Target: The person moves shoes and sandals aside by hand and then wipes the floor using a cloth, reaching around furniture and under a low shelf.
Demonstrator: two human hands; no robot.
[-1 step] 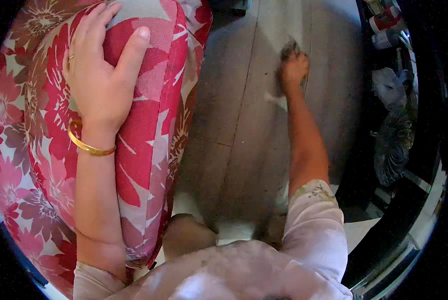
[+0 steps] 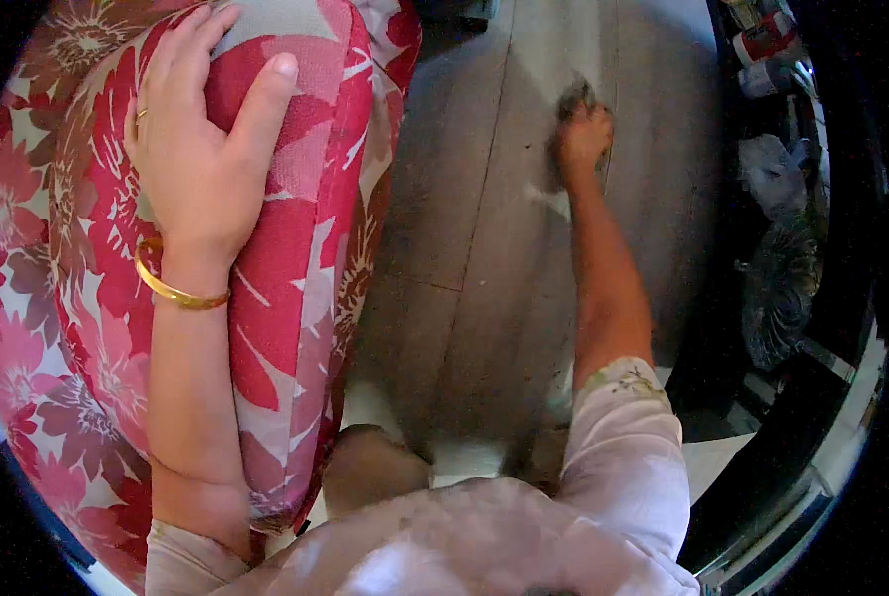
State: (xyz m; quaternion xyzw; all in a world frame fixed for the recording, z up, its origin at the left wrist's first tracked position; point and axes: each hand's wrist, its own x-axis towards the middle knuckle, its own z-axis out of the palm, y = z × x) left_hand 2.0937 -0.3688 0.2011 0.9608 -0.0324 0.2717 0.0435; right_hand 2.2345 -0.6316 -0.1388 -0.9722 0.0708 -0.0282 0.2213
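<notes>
My left hand (image 2: pixel 198 164) lies flat on a red, pink and white flowered sofa cushion (image 2: pixel 266 348), fingers stretched out and thumb apart. It holds nothing; a gold bangle circles the wrist. Out ahead on the right, my right arm reaches down to the wood-look floor (image 2: pixel 435 238). There my right hand (image 2: pixel 586 144) is closed over a small bunched grey-dark cloth (image 2: pixel 575 96), pressed low at the floor. Blur and the hand itself hide most of the cloth. A pale streak shows on the floor beside the wrist.
Along the right side stands a dark shelf unit, with a red container (image 2: pixel 767 42), a pale jar (image 2: pixel 759 79), a crumpled clear plastic bag (image 2: pixel 772 174) and a ribbed see-through thing (image 2: pixel 782 293). The sofa fills the left. My bent knee (image 2: pixel 373 469) is beside it.
</notes>
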